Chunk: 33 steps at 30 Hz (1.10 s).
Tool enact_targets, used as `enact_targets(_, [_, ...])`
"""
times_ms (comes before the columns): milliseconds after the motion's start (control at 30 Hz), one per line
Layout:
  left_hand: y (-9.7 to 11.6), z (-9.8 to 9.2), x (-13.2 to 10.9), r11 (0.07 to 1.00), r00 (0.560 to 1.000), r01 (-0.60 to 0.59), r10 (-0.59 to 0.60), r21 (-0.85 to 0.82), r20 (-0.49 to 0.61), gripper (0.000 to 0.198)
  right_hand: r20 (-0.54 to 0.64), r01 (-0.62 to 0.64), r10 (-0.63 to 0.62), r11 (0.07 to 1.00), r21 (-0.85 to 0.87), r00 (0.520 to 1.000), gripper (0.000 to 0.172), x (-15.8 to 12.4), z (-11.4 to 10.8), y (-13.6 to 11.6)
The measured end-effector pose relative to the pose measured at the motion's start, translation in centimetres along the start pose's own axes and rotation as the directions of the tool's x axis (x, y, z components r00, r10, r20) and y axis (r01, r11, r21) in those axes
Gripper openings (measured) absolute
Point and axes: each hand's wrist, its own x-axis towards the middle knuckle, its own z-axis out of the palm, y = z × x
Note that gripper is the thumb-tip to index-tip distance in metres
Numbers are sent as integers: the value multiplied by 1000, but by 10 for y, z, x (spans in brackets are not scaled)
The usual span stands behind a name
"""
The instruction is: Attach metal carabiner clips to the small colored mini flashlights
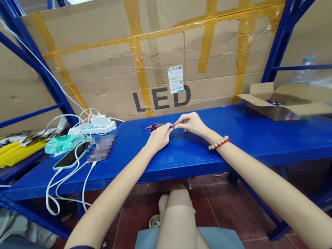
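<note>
My left hand rests on the blue table, its fingers closed around a small dark blue piece too tiny to name. From the other side, my right hand pinches at the same spot with thumb and forefinger, the fingertips of both hands nearly meeting. Whether the right fingers grip that piece or something else is hidden. Just behind my left hand lies a little group of shiny purple, red and green items, partly covered by the hand.
At the left are a phone with white cables, a power strip, a green tissue pack and yellow packets. An open cardboard box with small items stands at the right. A large cardboard sheet closes off the back.
</note>
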Motion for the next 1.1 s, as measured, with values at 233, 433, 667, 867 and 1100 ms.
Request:
enact_targets(233, [-1, 0, 1, 1000, 1000, 1, -1, -5, 1, 21, 13, 8, -8, 1000, -23, 1000, 44, 1, -1, 1])
enact_targets(433, [1, -1, 1, 1000, 1000, 6, -6, 18, 15, 22, 9, -1, 1, 999, -35, 1000, 43, 1, -1, 0])
enact_targets(667, [1, 0, 1, 999, 1000, 14, -14, 32, 14, 23, 5, -15, 15, 999, -42, 1000, 43, 1, 0, 1])
enact_targets(867, [1, 0, 1, 999, 1000, 20, -20, 32, 5, 23, 9, -4, 4, 999, -47, 1000, 42, 1, 0, 2])
enact_targets(1100, [0, 1, 0, 1000, 1000, 11, -11, 17, -9, 22, 14, -15, 16, 999, -50, 1000, 43, 1, -1, 3])
